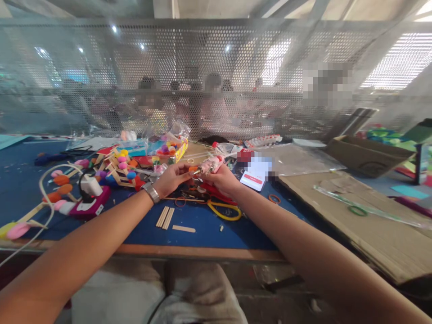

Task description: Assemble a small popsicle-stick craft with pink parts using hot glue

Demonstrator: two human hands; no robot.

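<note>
My right hand (222,179) is closed around a pink and white tool (212,164) that looks like a hot glue gun, its narrow tip pointing left. Close to that tip, my left hand (173,180) is closed in a pinch at a small orange piece (193,169), perhaps a pom-pom. The fingers partly cover it. Below my hands, several wooden craft sticks (165,218) lie side by side, with a single craft stick (184,228) across from them. Scissors with a yellow handle (224,211) lie under my right hand.
At left, a structure of sticks and coloured pom-poms (121,168) stands behind a magenta power strip (91,204) with a white cable. A lit phone (254,173), a bottle (229,148) and cardboard (337,211) are to the right. A perforated metal screen (189,58) closes off the back.
</note>
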